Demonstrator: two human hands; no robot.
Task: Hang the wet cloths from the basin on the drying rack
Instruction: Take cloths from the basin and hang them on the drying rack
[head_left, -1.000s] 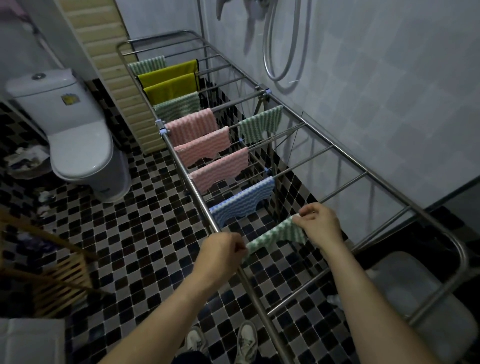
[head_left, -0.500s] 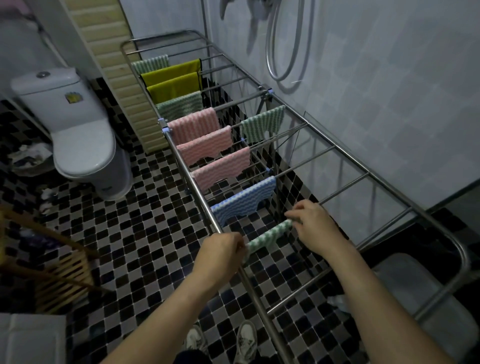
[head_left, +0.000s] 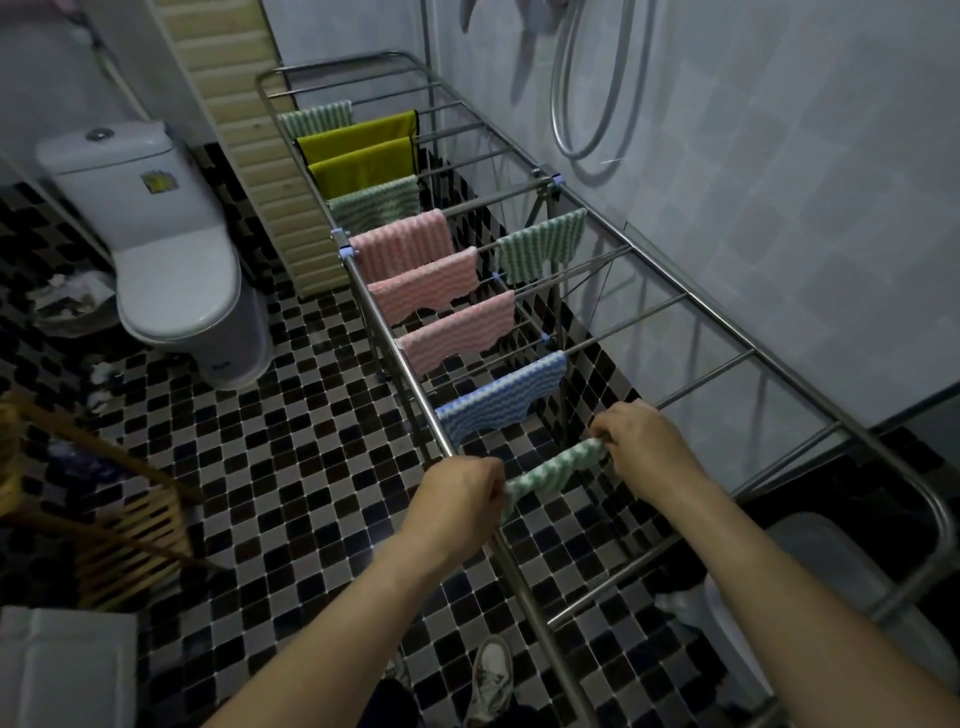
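a steel drying rack (head_left: 685, 295) stands on the checkered tile floor (head_left: 291, 467). over its left rungs, far to near, hang a far green cloth (head_left: 317, 119), two yellow cloths (head_left: 358, 137), a second green cloth (head_left: 376, 205), three pink cloths (head_left: 426, 288) and a blue cloth (head_left: 501, 397). a lone green cloth (head_left: 540, 249) hangs on the right half, and the nearest green cloth (head_left: 556, 470) lies bunched along a rung.

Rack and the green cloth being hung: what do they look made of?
Rack: bare metal tubing, probably stainless steel, judging by its grey sheen and bright highlights. Green cloth: soft textile, possibly microfibre. Its surface shows raised wavy green-and-white ribs, and it bunches into folds.
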